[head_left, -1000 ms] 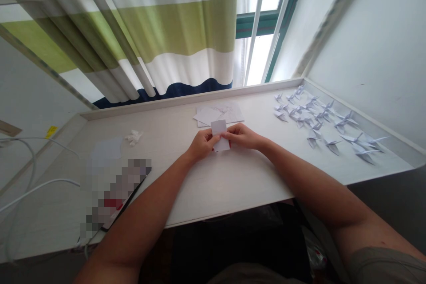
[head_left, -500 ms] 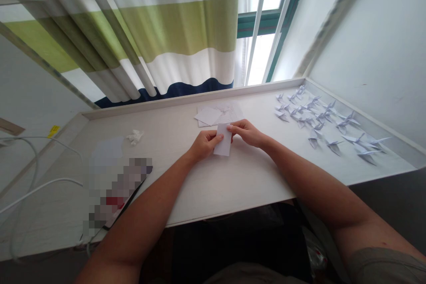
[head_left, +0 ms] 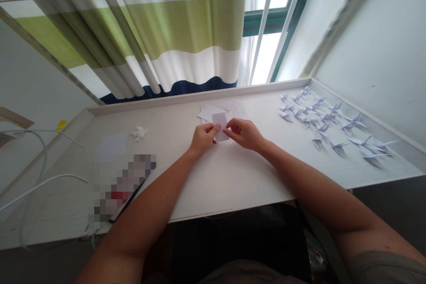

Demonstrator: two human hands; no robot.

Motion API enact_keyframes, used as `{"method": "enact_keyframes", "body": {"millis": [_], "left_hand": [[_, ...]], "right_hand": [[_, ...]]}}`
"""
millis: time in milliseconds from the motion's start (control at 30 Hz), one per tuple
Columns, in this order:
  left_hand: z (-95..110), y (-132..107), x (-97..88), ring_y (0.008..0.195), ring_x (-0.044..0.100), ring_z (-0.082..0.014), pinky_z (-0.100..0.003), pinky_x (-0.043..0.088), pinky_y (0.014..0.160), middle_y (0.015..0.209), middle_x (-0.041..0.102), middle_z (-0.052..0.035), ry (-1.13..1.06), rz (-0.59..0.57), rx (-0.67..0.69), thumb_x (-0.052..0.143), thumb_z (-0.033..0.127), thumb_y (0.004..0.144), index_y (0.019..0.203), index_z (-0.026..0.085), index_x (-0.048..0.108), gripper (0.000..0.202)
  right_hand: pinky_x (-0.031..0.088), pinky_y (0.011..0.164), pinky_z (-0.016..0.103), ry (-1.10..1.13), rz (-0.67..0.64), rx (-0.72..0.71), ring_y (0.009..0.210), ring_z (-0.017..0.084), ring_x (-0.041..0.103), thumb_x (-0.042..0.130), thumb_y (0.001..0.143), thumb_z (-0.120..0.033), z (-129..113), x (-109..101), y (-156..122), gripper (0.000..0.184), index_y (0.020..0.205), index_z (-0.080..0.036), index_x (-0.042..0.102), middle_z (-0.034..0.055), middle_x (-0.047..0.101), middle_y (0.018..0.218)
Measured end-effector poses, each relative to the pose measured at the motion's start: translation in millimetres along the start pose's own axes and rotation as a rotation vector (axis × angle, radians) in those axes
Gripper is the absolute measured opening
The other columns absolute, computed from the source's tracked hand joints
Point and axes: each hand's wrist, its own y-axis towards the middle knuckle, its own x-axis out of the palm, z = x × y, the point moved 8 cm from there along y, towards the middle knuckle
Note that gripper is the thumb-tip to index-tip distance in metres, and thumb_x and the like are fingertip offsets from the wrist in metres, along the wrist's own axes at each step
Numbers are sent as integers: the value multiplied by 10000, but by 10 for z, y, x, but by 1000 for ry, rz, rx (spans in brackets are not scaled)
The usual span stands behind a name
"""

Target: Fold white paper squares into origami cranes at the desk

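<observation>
A small white rectangle of folded paper (head_left: 219, 120) is held upright above the middle of the white desk (head_left: 206, 191). My left hand (head_left: 202, 138) pinches its left side, thumb in front. On the right edge, my right hand (head_left: 244, 133) has its thumb and fingertips at the paper, with the other fingers curled. Just behind the hands lie sheets of paper (head_left: 207, 112), the top one plain white and another bearing faint markings; the hands and the held piece partly cover them.
Several folded paper cranes (head_left: 319, 117) stand at the desk's right end. On the left are a crumpled tissue (head_left: 139, 133), a pale sheet (head_left: 111, 147), a blurred-out phone-like object (head_left: 128, 186) and white cables (head_left: 43, 186). A raised rim (head_left: 199, 97) runs along the back.
The folded paper has risen a little, toward the back sheets. My right hand has slid from its upper edge down to its right side. The whole view has shifted slightly.
</observation>
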Motion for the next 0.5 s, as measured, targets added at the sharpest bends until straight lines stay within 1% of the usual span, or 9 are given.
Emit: {"method": "enact_keyframes", "body": {"millis": [33,67,133,233,300,367,433,500], "left_hand": [[11,-1,-14,555,510,-120,-241,520,488,580,552,13,1,12,3,786,642,798,626,173,659,515],[26,-3,-26,560,519,-120,-238,523,492,582,568,10,-1,21,6,795,645,794,635,170,680,514],[55,-12,-37,565,543,-119,-230,521,498,595,609,2,-13,31,7,822,652,775,645,165,707,517],[89,-27,-21,529,546,-107,-220,488,489,568,622,2,-43,33,4,877,662,715,604,163,681,547],[127,-38,9,482,504,-90,-213,437,466,510,574,19,-53,23,26,908,675,666,549,167,622,594],[187,-52,49,444,432,-70,-208,365,439,456,491,42,-53,2,77,921,697,630,487,176,529,667],[250,-70,88,436,373,-58,-211,312,432,435,423,57,-50,-26,132,903,729,636,458,183,453,730],[294,-86,103,441,347,-56,-216,294,435,439,390,59,-58,-42,171,849,772,684,460,188,417,760]], "right_hand": [[425,636,315,-18,-59,-39,645,152,536,701,948,-500,-43,55,-6,297,873,-218,647,19,659,788],[459,666,324,-27,-98,-67,695,166,578,705,952,-475,-74,94,-11,258,958,-219,666,39,685,868],[506,709,343,-20,-113,-89,777,192,618,713,955,-463,-97,121,-14,260,1025,-219,653,67,690,953],[540,719,365,18,-104,-75,804,207,625,751,924,-491,-70,137,-9,317,989,-225,590,65,673,943],[546,694,369,58,-119,-39,775,202,620,797,873,-525,-28,163,-11,396,947,-235,538,45,667,908],[549,667,364,124,-139,5,744,192,614,842,816,-552,8,190,-19,471,912,-244,498,24,661,875],[557,656,352,213,-160,27,730,180,612,861,791,-551,5,206,-32,491,891,-247,488,9,657,859],[569,674,344,293,-174,21,738,171,620,849,808,-516,-30,197,-39,441,883,-243,511,4,660,858]]}}
